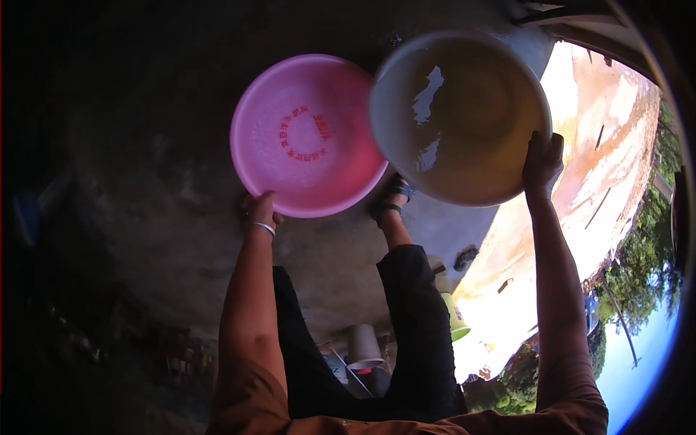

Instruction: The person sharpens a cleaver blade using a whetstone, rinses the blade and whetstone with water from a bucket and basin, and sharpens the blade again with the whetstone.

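My left hand (262, 209), with a silvery bracelet at the wrist, grips the near rim of a pink plastic basin (341, 87). Red printed characters form a ring on the basin's inside bottom, and no water shows clearly in it. At the right, my right hand (544, 163) is closed on the rim of a pale basin (464, 194). Murky brownish water (478, 116) with bright reflections appears to lie in that one. The two basins meet or overlap at their rims, the pale one in front. Fingers beneath both rims are hidden.
A sandalled foot (394, 199) stands on the dark concrete floor (312, 250) below the basins. Sunlit ground (580, 196) lies to the right. Near my legs are a yellow-green bucket (457, 319) and a greyish bucket (364, 346). The left side is very dark.
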